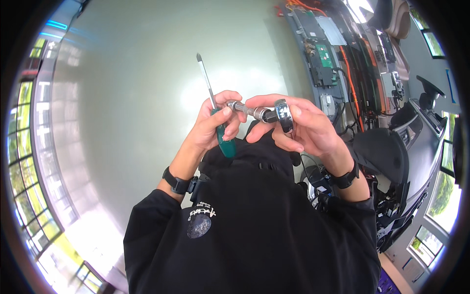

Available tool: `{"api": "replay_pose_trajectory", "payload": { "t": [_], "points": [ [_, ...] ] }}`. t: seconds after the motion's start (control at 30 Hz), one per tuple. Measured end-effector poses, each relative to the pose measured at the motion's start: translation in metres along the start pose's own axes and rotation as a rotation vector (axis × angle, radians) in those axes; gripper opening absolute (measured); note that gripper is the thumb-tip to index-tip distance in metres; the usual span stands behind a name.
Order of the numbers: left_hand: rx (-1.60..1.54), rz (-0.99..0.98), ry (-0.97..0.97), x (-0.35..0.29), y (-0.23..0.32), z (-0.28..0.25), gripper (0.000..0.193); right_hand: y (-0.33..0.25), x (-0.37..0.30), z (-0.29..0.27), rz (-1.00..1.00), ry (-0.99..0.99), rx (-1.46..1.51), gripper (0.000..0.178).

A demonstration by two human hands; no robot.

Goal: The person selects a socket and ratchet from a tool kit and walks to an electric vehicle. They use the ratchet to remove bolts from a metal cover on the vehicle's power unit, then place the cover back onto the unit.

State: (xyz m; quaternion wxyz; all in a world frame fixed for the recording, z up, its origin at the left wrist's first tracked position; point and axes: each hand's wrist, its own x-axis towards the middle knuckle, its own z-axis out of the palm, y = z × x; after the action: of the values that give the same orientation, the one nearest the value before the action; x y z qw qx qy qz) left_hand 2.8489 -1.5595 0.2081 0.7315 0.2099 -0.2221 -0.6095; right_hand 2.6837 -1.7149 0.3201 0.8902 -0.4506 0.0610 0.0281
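Observation:
My left hand (215,120) is closed round a screwdriver (226,139) with a green handle, its metal shaft pointing up and away. The thumb and fingers of the same hand also pinch the left end of a silver socket shaft (249,110). My right hand (306,122) grips the other end, where a round chrome-and-black ratchet head (283,116) joins the shaft. The shaft lies nearly level between both hands, in front of my chest. Fingers partly cover where its pieces meet.
To the right lies a vehicle chassis (338,73) with orange cables, a green circuit board (323,55) and metal boxes. Closer on that side are a dark seat (382,154) and a steering wheel (431,93). Windows line the left wall above a pale, shiny floor (142,63).

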Motion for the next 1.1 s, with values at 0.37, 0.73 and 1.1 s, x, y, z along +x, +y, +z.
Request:
{"api": "replay_pose_trajectory", "payload": {
  "t": [0.37, 0.73, 1.1],
  "points": [
    [0.102, -0.080, 0.046, 0.264, 0.037, -0.054, 0.030, -0.142, 0.102, -0.189, -0.087, 0.059, -0.037, 0.070],
    [0.229, -0.011, 0.043, 0.468, 0.094, -0.107, 0.028, -0.257, 0.185, -0.343, -0.117, 0.273, -0.062, 0.052],
    [0.192, -0.370, -0.188, 0.673, 0.168, -0.198, 0.030, -0.328, 0.291, -0.439, -0.213, 0.409, 0.074, 0.045]
  ]
}}
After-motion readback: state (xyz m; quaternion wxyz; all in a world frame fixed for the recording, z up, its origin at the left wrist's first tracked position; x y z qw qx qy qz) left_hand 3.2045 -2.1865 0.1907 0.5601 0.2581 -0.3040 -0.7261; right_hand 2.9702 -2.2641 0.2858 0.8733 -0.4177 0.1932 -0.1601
